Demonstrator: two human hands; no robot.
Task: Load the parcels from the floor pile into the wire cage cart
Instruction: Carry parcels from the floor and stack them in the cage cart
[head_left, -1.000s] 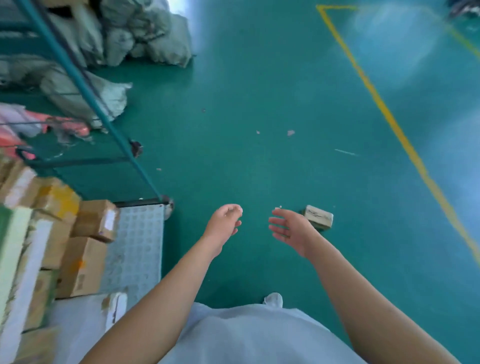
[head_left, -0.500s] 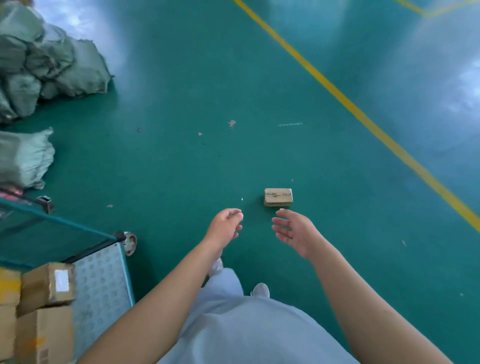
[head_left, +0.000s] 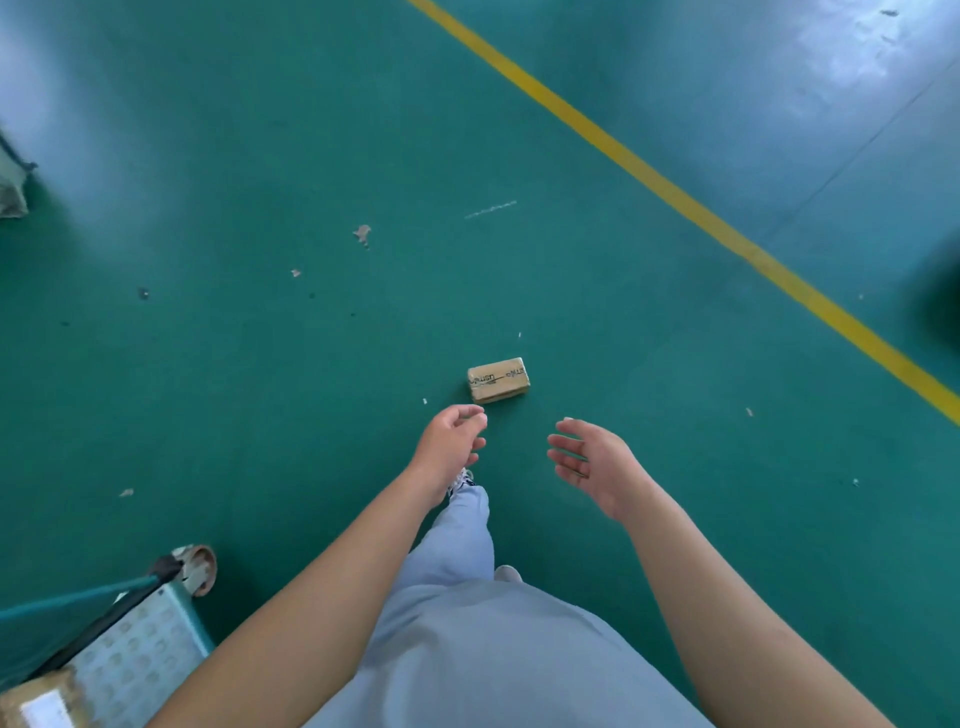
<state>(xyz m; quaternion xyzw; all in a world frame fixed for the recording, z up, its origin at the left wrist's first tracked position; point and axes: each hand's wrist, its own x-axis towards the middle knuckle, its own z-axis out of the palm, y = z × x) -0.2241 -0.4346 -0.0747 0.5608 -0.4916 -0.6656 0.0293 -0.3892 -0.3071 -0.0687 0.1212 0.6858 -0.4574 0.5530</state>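
A small brown cardboard parcel (head_left: 498, 380) with black writing on its top lies alone on the green floor, just beyond my hands. My left hand (head_left: 451, 446) hangs below and to the left of it with loosely curled fingers, holding nothing. My right hand (head_left: 592, 464) is spread, palm turned inward, below and to the right of the parcel, also empty. Neither hand touches the parcel. The wire cage cart (head_left: 135, 654) shows only its perforated base corner, a teal frame bar and a caster at the bottom left, with one brown parcel (head_left: 39, 701) on it.
A yellow floor line (head_left: 691, 208) runs diagonally from the top middle to the right edge. A grey sack (head_left: 10, 192) peeks in at the left edge. My light grey trousers and a shoe (head_left: 460, 480) are below the hands.
The view has swung right and forward: the cart and sacks slid off to the left, and the small parcel now lies closer in front of my hands. Both hands stayed empty.
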